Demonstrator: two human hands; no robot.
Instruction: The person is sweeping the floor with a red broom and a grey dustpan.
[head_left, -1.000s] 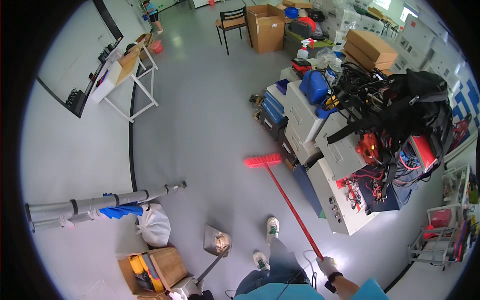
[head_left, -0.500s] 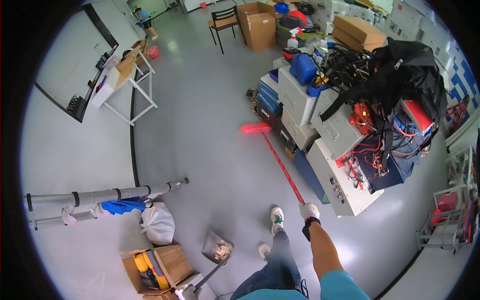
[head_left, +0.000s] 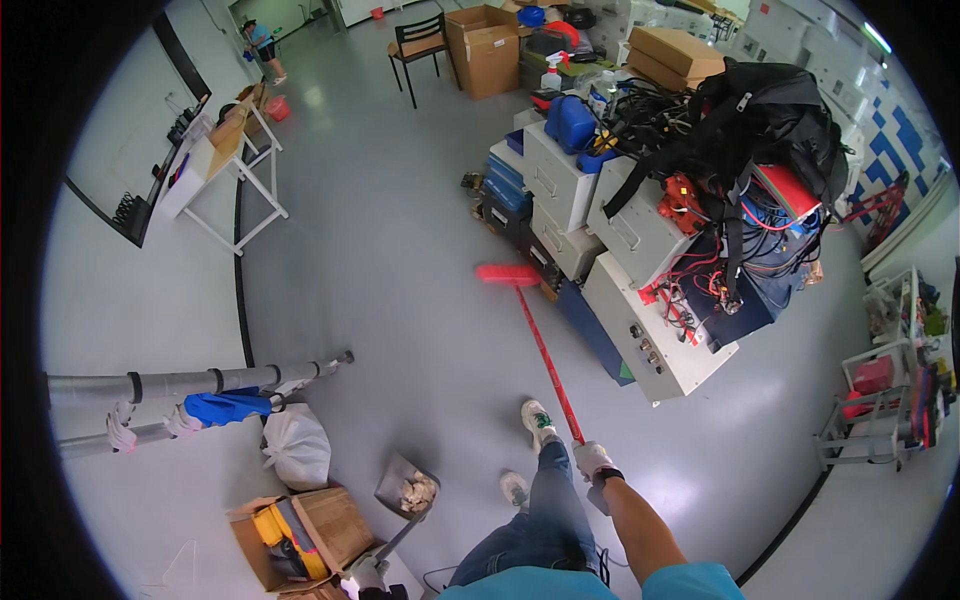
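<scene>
The gloved right hand [head_left: 594,462] was wrapped tight round the red push broom [head_left: 545,352], and what a reach: the bristled head [head_left: 507,274] lay well ahead of that grip and to its left, right by the stacked cases [head_left: 566,240]! Across to the left, the gloved left hand [head_left: 368,575] was closed on the long-handled dustpan [head_left: 393,482], its pan ahead and slightly right of that grip, crumpled pale scraps [head_left: 417,492] inside; a white plastic bag [head_left: 298,448] sat farther ahead, leftward
</scene>
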